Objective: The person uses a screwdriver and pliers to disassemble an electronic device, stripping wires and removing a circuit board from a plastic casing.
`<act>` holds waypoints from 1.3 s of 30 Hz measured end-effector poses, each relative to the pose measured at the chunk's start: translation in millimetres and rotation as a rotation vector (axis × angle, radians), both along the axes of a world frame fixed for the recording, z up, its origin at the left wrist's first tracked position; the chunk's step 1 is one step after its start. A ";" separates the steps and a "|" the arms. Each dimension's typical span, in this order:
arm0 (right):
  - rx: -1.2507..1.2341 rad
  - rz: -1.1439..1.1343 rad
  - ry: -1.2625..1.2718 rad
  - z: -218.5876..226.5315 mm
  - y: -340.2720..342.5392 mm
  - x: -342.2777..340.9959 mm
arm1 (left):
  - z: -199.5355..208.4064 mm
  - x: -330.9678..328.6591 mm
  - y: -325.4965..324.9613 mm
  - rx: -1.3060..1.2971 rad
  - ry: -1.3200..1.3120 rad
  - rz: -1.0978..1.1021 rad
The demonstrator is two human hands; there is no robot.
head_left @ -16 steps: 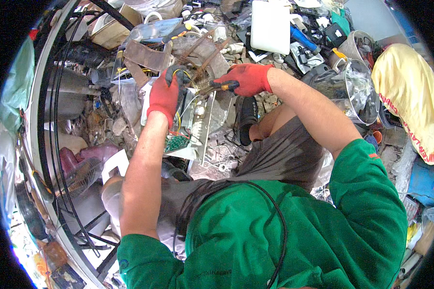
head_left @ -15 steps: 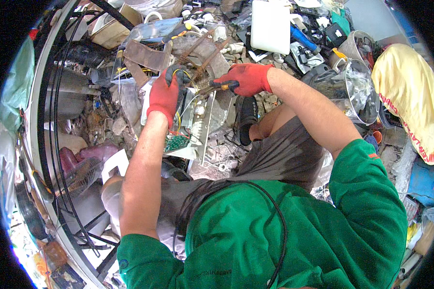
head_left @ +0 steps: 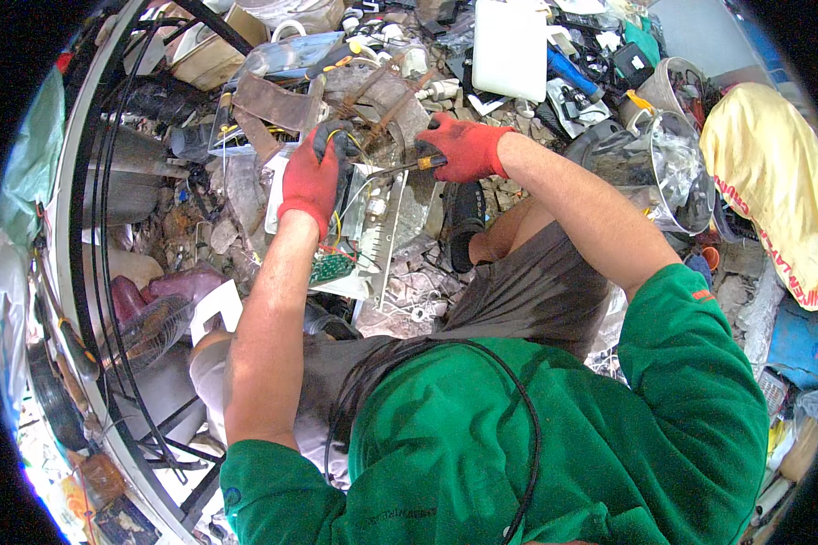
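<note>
My right hand [head_left: 463, 148], in a red glove with dark fingertips, is closed on a screwdriver [head_left: 430, 162] with a yellow-and-black handle. Its thin shaft points left, and the tip reaches the upper part of an opened electronic device [head_left: 350, 289]. My left hand [head_left: 314, 177], gloved the same way, is closed over the device's upper left side; its fingertips are partly hidden. A yellow wire loops by those fingers. On the device's near end sits a green circuit board [head_left: 334, 266] with red wires, beside a pale slotted metal strip [head_left: 373, 238].
Rusty metal pieces [head_left: 282, 107] and rubble lie beyond my hands. A white flat panel [head_left: 509, 50] stands farther back. To the right are a clear bucket [head_left: 673, 177] of scrap and a yellow sack [head_left: 763, 173]. A black metal frame [head_left: 100, 227] runs along the left.
My right hand has drawn slightly to the right and up with the screwdriver, so more of its shaft shows. My left hand and the device have hardly moved.
</note>
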State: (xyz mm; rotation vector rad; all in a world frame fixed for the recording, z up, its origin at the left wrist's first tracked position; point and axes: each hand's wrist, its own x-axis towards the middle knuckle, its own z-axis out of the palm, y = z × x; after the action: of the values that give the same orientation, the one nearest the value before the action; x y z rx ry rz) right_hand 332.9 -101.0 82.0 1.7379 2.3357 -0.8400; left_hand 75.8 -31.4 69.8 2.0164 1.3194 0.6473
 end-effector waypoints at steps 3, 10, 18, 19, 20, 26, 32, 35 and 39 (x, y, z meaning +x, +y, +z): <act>-0.007 0.027 0.017 -16.8 0.7 7.4 | 7.1 9.6 -7.1 0.025 0.033 0.037; -0.023 0.033 0.037 -15.8 1.4 2.8 | 5.6 7.8 -10.8 0.073 0.050 0.078; 0.117 -0.078 -0.111 -14.5 -8.5 -10.0 | -11.3 -1.3 -5.3 0.118 -0.004 0.098; 0.129 -0.094 -0.112 -17.9 -9.9 -7.7 | -6.5 2.8 -8.2 0.114 0.018 0.109; 0.141 -0.109 -0.112 -21.6 -11.2 -6.6 | -1.6 6.3 -11.5 0.110 0.040 0.121; 0.077 -0.236 0.033 -36.2 -17.8 -11.0 | 7.6 10.9 -20.6 0.106 -0.077 0.117; -0.018 -0.277 0.139 -44.7 -20.8 -12.6 | -1.3 4.4 -25.4 0.159 -0.188 0.186; -0.042 -0.296 0.149 -43.6 -24.3 -13.1 | -4.7 2.7 -25.7 0.096 -0.261 0.205; 0.144 -0.284 0.029 -35.3 -29.8 -17.1 | -7.7 -1.3 -21.3 0.072 -0.270 0.192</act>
State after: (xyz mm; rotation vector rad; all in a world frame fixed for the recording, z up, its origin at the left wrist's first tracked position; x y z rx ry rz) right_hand 315.8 -130.9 46.8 2.1689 2.2498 -0.7529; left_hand 74.5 -52.7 62.0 1.7938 1.3498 1.0305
